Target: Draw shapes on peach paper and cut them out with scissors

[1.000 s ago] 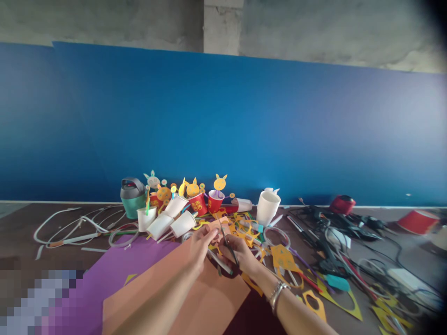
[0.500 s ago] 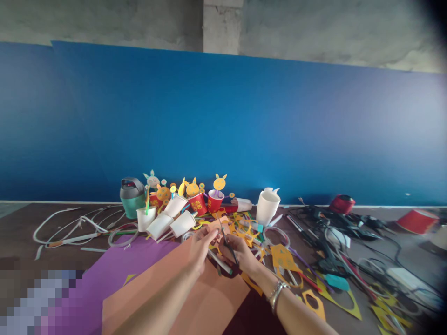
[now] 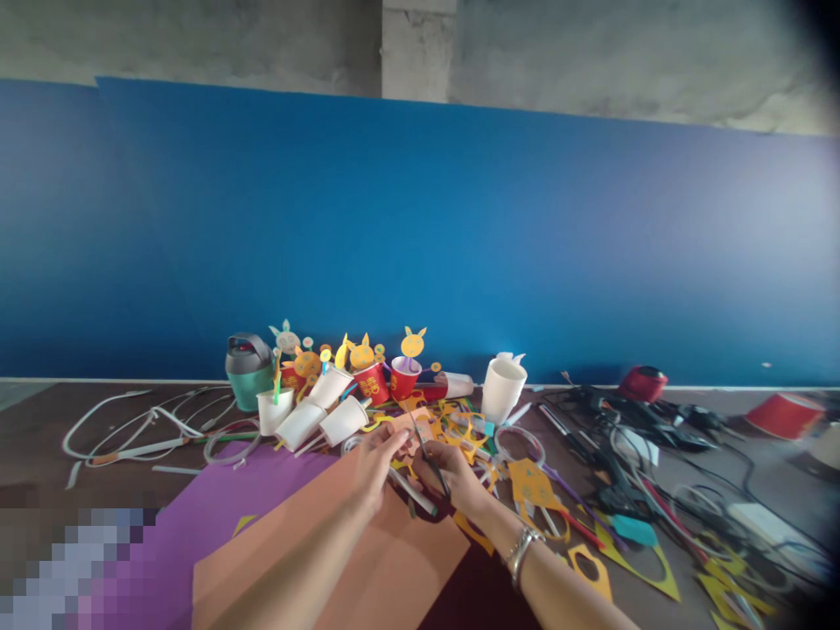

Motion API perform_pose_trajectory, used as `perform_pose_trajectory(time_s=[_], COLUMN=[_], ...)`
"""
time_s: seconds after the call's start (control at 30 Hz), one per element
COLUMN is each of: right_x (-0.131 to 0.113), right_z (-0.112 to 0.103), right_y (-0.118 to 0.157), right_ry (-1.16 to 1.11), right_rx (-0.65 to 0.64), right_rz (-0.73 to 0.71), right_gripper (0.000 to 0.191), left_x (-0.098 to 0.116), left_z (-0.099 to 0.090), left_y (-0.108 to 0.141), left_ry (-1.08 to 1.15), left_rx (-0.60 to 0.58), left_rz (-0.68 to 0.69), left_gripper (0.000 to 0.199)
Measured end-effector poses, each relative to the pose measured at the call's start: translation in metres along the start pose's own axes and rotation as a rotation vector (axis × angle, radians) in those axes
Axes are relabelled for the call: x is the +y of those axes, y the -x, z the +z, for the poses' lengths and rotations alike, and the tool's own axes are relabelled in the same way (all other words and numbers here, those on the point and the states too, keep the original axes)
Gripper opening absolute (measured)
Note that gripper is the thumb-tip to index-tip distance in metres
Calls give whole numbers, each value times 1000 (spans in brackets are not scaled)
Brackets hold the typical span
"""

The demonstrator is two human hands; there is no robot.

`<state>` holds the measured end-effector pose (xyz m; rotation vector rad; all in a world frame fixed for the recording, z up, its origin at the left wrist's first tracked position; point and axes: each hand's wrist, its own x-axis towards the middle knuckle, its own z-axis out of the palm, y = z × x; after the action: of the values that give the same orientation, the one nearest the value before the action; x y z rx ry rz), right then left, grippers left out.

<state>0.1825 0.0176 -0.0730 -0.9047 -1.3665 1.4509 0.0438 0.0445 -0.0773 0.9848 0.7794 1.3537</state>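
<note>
My left hand (image 3: 381, 462) pinches a small piece of salmon-coloured paper (image 3: 415, 423) above the middle of the table. Dark-handled scissors (image 3: 438, 479) are gripped in my right hand (image 3: 452, 474), their blades pointing up and away at the paper's edge. Below both wrists lies a large salmon sheet (image 3: 328, 560), overlapping a purple sheet (image 3: 242, 490). A marker (image 3: 413, 492) rests between the hands. Yellow-orange paper scraps (image 3: 463, 430) are scattered just beyond them.
White cups (image 3: 503, 392) and red cups (image 3: 405, 378), some with paper animal faces, stand or lie along the blue panel (image 3: 420, 219). A green jar (image 3: 249, 376) stands left; black cables and tools (image 3: 630, 446) crowd the right.
The scissors and the small salmon paper have shifted very slightly in my hands. Everything else looks the same.
</note>
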Motion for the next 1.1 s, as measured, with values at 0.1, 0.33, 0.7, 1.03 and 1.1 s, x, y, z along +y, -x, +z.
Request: perform_pose_trajectory(time_s=[0.1,0.33,0.7,1.03,1.1], right_x=[-2,-8,-5,-1,0], right_z=[0,3,-1,-4,-4], right_y=[1,4,3,2,2], right_ry=[45,69,90,148,161], right_rx=[12,27,2,11,15], right_rz=[-4,21,12,6,-4], right_gripper=[29,32,27,29,28], left_x=[0,1,4,5,6], left_z=[-1,0,0,2,2], left_y=[0,1,1,1,2], left_ry=[-3,-3,23,40,40], left_rx=[5,9,27,45,48], left_rz=[-3,0,-8,-20,-18], left_gripper=[23,22,22,24,24])
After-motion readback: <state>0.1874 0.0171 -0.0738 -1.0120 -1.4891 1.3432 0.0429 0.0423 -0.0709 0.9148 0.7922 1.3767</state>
